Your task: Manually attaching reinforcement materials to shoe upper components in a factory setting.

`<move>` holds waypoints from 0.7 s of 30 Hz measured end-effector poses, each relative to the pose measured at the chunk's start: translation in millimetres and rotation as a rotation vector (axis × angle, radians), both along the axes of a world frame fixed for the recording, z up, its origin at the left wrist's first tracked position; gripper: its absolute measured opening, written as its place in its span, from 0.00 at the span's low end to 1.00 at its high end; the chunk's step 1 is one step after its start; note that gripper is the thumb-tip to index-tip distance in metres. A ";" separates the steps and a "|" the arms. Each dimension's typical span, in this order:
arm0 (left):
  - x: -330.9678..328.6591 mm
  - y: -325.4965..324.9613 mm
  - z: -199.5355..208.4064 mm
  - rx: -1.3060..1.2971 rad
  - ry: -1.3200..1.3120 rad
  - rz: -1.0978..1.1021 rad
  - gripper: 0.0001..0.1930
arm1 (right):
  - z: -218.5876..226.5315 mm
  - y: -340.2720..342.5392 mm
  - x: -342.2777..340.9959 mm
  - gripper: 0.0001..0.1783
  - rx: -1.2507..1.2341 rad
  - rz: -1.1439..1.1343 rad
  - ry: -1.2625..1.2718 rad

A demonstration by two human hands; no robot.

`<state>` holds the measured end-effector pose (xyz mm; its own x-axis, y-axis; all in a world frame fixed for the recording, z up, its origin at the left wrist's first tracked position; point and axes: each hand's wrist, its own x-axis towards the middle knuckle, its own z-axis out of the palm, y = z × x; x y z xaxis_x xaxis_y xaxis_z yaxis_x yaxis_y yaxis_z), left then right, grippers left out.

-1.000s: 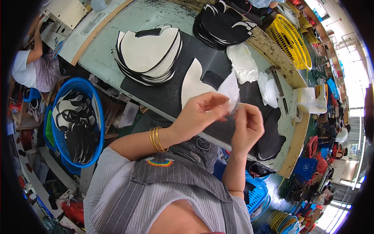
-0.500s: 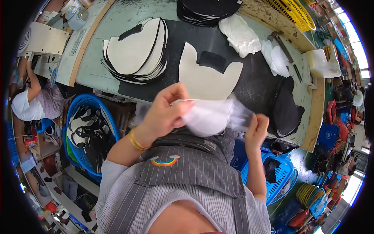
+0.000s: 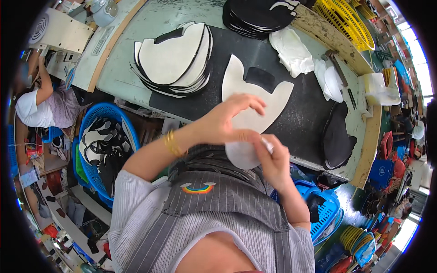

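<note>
My right hand (image 3: pixel 274 162) is closed, pinching a thin white rounded piece (image 3: pixel 241 155) in front of my apron. A small white bit pokes out between its fingers. Just over that piece is my left hand (image 3: pixel 230 119), its fingers curved and spread, the thumb reaching to the right hand's fingertips. Whether that thumb touches the piece I cannot tell. Beyond the hands, a cream cut-out panel (image 3: pixel 252 109) with a black patch (image 3: pixel 260 78) lies on the black mat (image 3: pixel 182 108), partly covered by my left hand.
A stack of cream panels (image 3: pixel 170 59) lies at the left, black pieces (image 3: pixel 257 16) at the far edge. White thin sheets (image 3: pixel 291 52) and a black stack (image 3: pixel 337 136) are at the right. Blue baskets (image 3: pixel 105 109) stand below the table. Another person (image 3: pixel 50 107) sits far left.
My left hand has let go of the white piece's left edge and spread its fingers. My right hand has moved left and the two hands have come together. The whole view has shifted slightly.
</note>
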<state>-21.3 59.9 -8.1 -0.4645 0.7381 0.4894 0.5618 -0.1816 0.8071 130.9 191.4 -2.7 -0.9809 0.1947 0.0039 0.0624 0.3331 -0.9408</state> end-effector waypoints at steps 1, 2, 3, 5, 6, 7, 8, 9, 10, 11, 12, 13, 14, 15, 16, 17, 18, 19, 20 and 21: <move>-1.4 -3.5 -12.2 -0.001 0.004 0.007 0.12 | 2.4 1.8 -7.0 0.08 -0.206 -0.038 -0.027; -2.6 -8.5 -26.0 -0.157 -0.444 -0.188 0.12 | -6.3 5.8 -12.3 0.07 -0.362 -0.133 0.022; -6.2 -12.0 -34.2 -0.313 -0.894 -0.390 0.11 | -13.8 12.4 -19.5 0.07 -0.428 -0.232 0.020; -12.5 -16.6 -29.7 -0.264 -1.016 -0.259 0.10 | -26.2 23.0 -27.7 0.08 -0.500 -0.352 0.004; -16.9 -18.7 -29.3 -0.204 -1.127 -0.113 0.08 | -31.6 27.0 -31.4 0.08 -0.404 -0.322 -0.033; -21.8 -20.8 -37.8 -0.171 -1.104 -0.037 0.08 | -36.8 29.1 -34.4 0.08 -0.309 -0.291 -0.073; -21.3 -22.3 -39.4 -0.163 -1.093 0.060 0.08 | -41.6 23.3 -38.6 0.08 -0.252 -0.334 -0.108; -22.0 -23.6 -46.5 -0.209 -1.017 0.127 0.08 | -50.9 22.5 -42.5 0.08 -0.159 -0.336 -0.122; -21.6 -24.6 -51.9 -0.254 -0.940 0.193 0.09 | -59.1 22.2 -44.0 0.08 -0.067 -0.336 -0.138; -20.5 -25.6 -54.9 -0.259 -0.953 0.193 0.09 | -61.0 22.5 -44.0 0.08 -0.068 -0.337 -0.152; -18.9 -26.1 -53.7 -0.300 -0.896 0.225 0.09 | -62.1 23.4 -43.6 0.08 -0.073 -0.312 -0.186; -17.9 -26.5 -54.1 -0.339 -0.838 0.257 0.09 | -63.3 23.9 -43.3 0.09 -0.078 -0.287 -0.220; -17.5 -26.7 -56.7 -0.343 -0.848 0.258 0.09 | -64.6 23.9 -42.7 0.09 -0.080 -0.285 -0.231; -17.0 -26.7 -58.5 -0.406 -0.705 0.283 0.10 | -65.0 23.8 -42.2 0.09 -0.070 -0.284 -0.224; -16.6 -26.3 -59.7 -0.467 -0.559 0.304 0.12 | -65.3 23.6 -41.9 0.09 -0.060 -0.283 -0.216; -14.6 -25.5 -58.5 -0.469 -0.563 0.305 0.12 | -65.4 22.5 -41.9 0.09 -0.061 -0.283 -0.221; -10.8 -23.9 -55.6 -0.514 -0.262 0.398 0.16 | -65.6 21.4 -42.4 0.09 -0.023 -0.292 -0.222; -6.7 -22.2 -53.2 -0.549 0.045 0.482 0.19 | -65.7 21.7 -42.8 0.09 0.015 -0.302 -0.220; -2.7 -20.4 -51.9 -0.549 0.047 0.476 0.19 | -66.9 23.9 -43.0 0.09 0.015 -0.308 -0.220; 3.3 -21.6 -52.5 -0.462 0.278 0.394 0.24 | -71.1 22.8 -40.8 0.09 0.074 -0.294 -0.196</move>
